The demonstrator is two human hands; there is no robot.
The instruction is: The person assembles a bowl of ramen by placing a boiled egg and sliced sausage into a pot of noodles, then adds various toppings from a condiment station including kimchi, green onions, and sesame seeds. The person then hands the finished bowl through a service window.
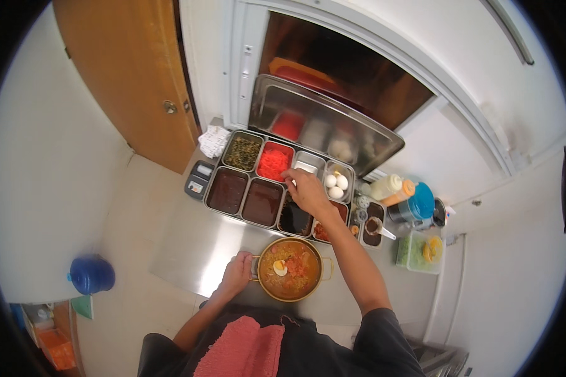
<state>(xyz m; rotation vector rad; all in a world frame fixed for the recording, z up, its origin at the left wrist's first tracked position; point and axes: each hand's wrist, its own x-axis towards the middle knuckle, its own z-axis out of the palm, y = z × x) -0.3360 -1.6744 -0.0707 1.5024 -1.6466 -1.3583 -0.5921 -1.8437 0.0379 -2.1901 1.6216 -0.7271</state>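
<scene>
A gold two-handled pot (272, 294) stands on the counter in front of me, with noodles in orange broth, a halved boiled egg (280, 268) and chopped red topping (299, 267). My left hand (235, 275) is closed around its left handle. Farther off, my right hand (307, 191) reaches over the metal topping pans. Its fingertips come together at the right edge of the pan of bright red shreds (273, 164); whether anything is pinched between them is hidden. Close to that hand are a pan of white food (307, 164) and a pan of boiled eggs (337, 181).
Dark sauce pans (262, 202) and a pan of green pieces (242, 152) fill the left side. A metal lid (333, 119) leans behind. To the right stand squeeze bottles (386, 186), a blue container (421, 200) and a clear box of greens (415, 252).
</scene>
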